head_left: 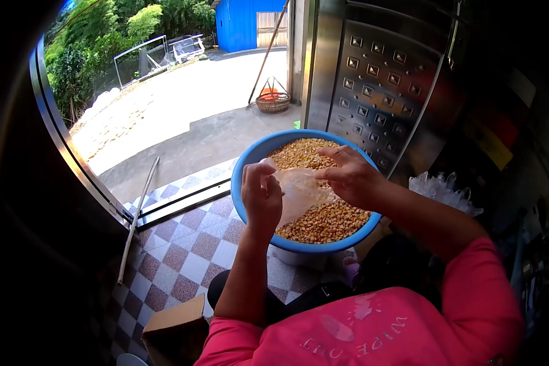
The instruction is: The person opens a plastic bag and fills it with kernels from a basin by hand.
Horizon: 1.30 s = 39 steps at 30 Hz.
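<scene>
A translucent plastic bag (300, 190) stretches between my two hands, above a blue basin (314, 247) full of yellow corn kernels (330, 223). My left hand (263, 196) has its fingers curled and closed on the bag's left edge. From the right, my right hand (352, 177) reaches over the basin and grips the bag's upper right edge near the thumb, with another finger raised apart from it. Kernels show through the thin film and all around it. Whether anything lies inside the bag I cannot tell.
A cardboard box (175, 317) stands on the checkered floor (192, 259) at lower left. A pole (138, 219) leans across the door sill. Clear plastic bags (443, 193) lie at right beside a metal door (375, 91). Outside is a wicker basket (273, 104).
</scene>
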Tool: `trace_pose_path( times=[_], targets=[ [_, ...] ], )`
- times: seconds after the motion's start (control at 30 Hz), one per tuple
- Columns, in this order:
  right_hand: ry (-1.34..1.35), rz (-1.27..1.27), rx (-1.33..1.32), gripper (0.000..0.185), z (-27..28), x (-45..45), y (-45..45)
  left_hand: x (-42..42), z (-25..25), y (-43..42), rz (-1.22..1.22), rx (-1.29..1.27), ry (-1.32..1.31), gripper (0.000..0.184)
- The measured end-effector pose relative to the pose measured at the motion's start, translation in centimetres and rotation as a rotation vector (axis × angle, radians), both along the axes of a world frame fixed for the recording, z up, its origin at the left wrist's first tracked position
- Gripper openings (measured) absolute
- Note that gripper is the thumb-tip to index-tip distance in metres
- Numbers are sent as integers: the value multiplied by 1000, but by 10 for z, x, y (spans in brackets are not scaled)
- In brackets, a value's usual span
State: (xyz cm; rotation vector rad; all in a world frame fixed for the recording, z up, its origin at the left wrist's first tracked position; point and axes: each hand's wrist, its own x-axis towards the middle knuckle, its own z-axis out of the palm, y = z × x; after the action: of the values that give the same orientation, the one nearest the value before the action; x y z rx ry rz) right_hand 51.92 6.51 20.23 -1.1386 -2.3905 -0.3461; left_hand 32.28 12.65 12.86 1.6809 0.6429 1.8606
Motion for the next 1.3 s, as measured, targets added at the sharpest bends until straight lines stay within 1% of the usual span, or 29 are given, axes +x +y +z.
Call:
trace_pose_path(
  times=[0.03, 0.07, 0.13, 0.2, 0.27, 0.3, 0.33, 0.4, 0.43, 0.47, 0.5, 0.53, 0.57, 0.6, 0.67, 0.73, 0.8, 0.83, 0.87, 0.9, 0.93, 0.97, 1.0, 1.07, 1.1, 1.13, 1.2, 1.23, 1.3],
  targets=[
    [28, 36, 15, 25, -3, -1, 7, 1, 0, -3, -56, -8, 4, 21],
    [30, 38, 16, 25, -11, -2, 14, 1, 1, -5, -53, -7, 5, 21],
    [-57, 26, -89, 24, -33, 0, 31, 0, 4, -7, -66, 72, 24, 23],
    [-118, 14, -46, 23, -47, 5, 50, -5, 7, -6, -52, 84, 15, 27],
    [145, -190, -408, 18, -55, 15, 72, -15, 8, -1, 26, 166, 31, 30],
    [182, -115, -269, 21, -51, 19, 77, -17, 5, 2, 24, 131, -28, 31],
    [182, -109, -272, 21, -48, 21, 83, -21, 2, 6, 29, 129, -27, 31],
    [308, -196, -165, 30, -41, 25, 93, -32, -4, 14, -46, -41, -88, 31],
    [309, -192, -165, 30, -38, 28, 98, -37, -6, 19, -86, -77, -120, 29],
    [297, -246, -145, 40, -36, 30, 102, -40, -7, 21, -83, -77, -118, 29],
    [285, -301, -127, 50, -35, 30, 104, -43, -5, 20, -111, -158, -178, 27],
    [287, -299, -129, 50, -35, 30, 105, -45, -3, 20, -137, -239, -237, 25],
    [318, -341, -208, 54, -34, 29, 105, -47, -1, 19, -136, -251, -199, 20],
    [348, -382, -288, 60, -34, 28, 106, -46, -2, 20, -133, -251, -198, 20],
    [367, -396, -302, 62, -43, 26, 106, -43, -7, 24, -40, -241, -53, 17],
    [389, -412, -315, 64, -55, 27, 106, -39, -7, 25, -49, -262, -33, 20],
    [306, -469, -478, 69, -61, 30, 106, -35, 1, 16, 207, -299, 357, 44],
    [310, -469, -479, 69, -62, 32, 105, -36, 12, 8, 263, -365, 560, 61],
    [305, -460, -514, 66, -62, 33, 103, -35, 2, 12, 263, -366, 563, 61],
    [300, -451, -548, 64, -61, 34, 101, -35, -16, 21, 368, -240, 732, 60],
    [302, -451, -549, 64, -59, 36, 99, -34, -21, 24, 472, -109, 898, 59],
    [217, -427, -580, 66, -55, 39, 97, -35, -23, 25, 400, -212, 920, 44],
    [131, -402, -610, 67, -52, 41, 96, -34, -22, 28, 399, -212, 923, 44],
    [83, -417, -629, 64, -43, 41, 92, -32, -18, 35, 311, -580, 797, 31],
    [31, -431, -646, 60, -39, 41, 90, -32, -22, 38, 300, -533, 667, 26],
    [31, -431, -647, 60, -37, 41, 88, -32, -28, 42, 300, -534, 668, 26],
    [-79, -372, -272, 42, -33, 41, 86, -33, -39, 50, 220, -530, 432, 24],
    [-81, -370, -273, 42, -24, 32, 81, -32, -37, 50, 226, -522, 412, 22],
    [-63, -134, 243, 26, -3, 5, 70, -32, -38, 50, 222, -518, 408, 22]
  ],
)
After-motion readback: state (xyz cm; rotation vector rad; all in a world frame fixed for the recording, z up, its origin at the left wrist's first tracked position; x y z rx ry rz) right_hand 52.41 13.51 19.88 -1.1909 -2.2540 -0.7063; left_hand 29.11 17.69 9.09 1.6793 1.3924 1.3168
